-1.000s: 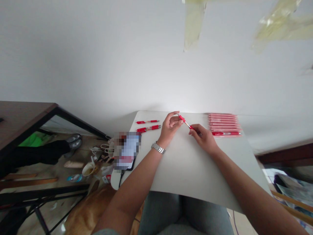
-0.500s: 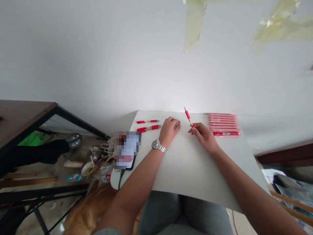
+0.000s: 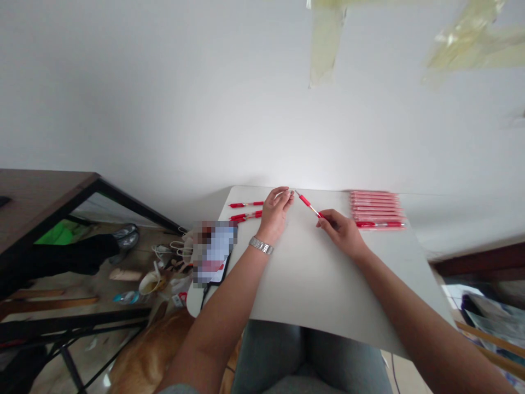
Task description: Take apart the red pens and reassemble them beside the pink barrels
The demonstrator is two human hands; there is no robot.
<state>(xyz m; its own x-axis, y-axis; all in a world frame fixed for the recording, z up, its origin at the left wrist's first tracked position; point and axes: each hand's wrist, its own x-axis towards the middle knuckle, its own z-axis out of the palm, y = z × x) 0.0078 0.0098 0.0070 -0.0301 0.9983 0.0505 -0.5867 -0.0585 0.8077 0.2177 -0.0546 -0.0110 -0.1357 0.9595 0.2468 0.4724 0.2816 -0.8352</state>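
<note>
My right hand [image 3: 340, 230] is closed around the rear end of a red pen [image 3: 308, 203], which slants up and left over the table. The pen has a red grip and a narrow front end. Just left of that end, my left hand [image 3: 276, 212], with a silver watch on its wrist, is pinched closed. Something tiny and pale shows at its fingertips, too small to name. Behind the left hand lie several red pens [image 3: 246, 215], partly covered by it.
Clear-red wrapped pens [image 3: 375, 205] lie in a row at the table's back right, with a red pen [image 3: 381, 225] before them. A phone [image 3: 217, 254] with a cable rests on the left edge. The white table [image 3: 311, 284] meets the wall. A brown dog [image 3: 151, 350] is below left.
My left hand has lifted and turned, its fingertips moving up to the pen's front end. The pen in my right hand has tilted further left.
</note>
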